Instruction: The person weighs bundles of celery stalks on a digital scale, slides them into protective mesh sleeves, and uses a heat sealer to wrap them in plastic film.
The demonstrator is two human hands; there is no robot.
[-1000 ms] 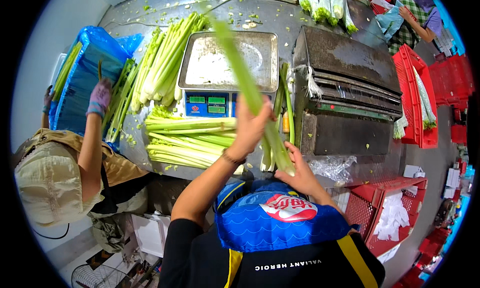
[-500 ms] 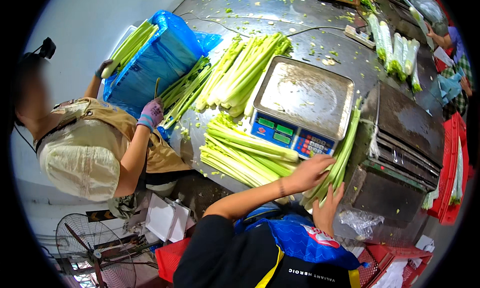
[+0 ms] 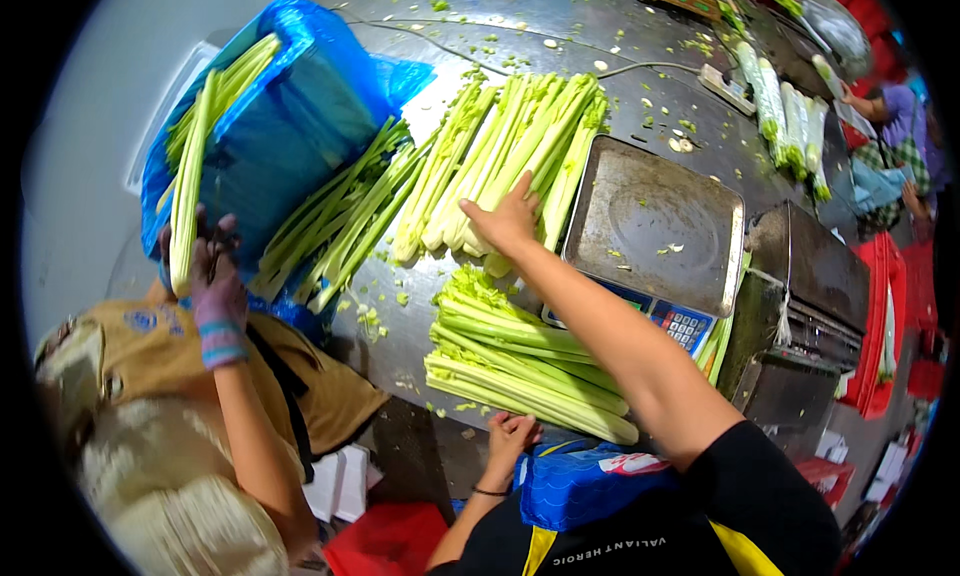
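My right hand (image 3: pixel 508 219) is stretched over a pile of green celery (image 3: pixel 480 176), its thumb and forefinger apart and its fingertips at the stalks. Nothing is gripped in it. At the table's near edge my left hand (image 3: pixel 512 438) is loosely curled, with no object visible in its fingers. It lies just short of a second celery heap (image 3: pixel 520 366), whose pale butts point right. Beside the piles stands a weighing scale (image 3: pixel 655 226) with a bare, stained metal pan; my right forearm covers part of its blue front panel.
At left a co-worker's gloved hand (image 3: pixel 218 286) supports celery (image 3: pixel 190 196) at a blue plastic-lined container (image 3: pixel 300 106). A dark machine (image 3: pixel 810 266) stands right of the scale. Wrapped vegetables (image 3: pixel 790 116), a power strip (image 3: pixel 727 88) and a red crate (image 3: pixel 880 316) are farther right.
My right hand has left the celery stalks right of the scale and reached far left to the big pile. My left hand has drawn back to the table edge. The co-worker has shifted the celery.
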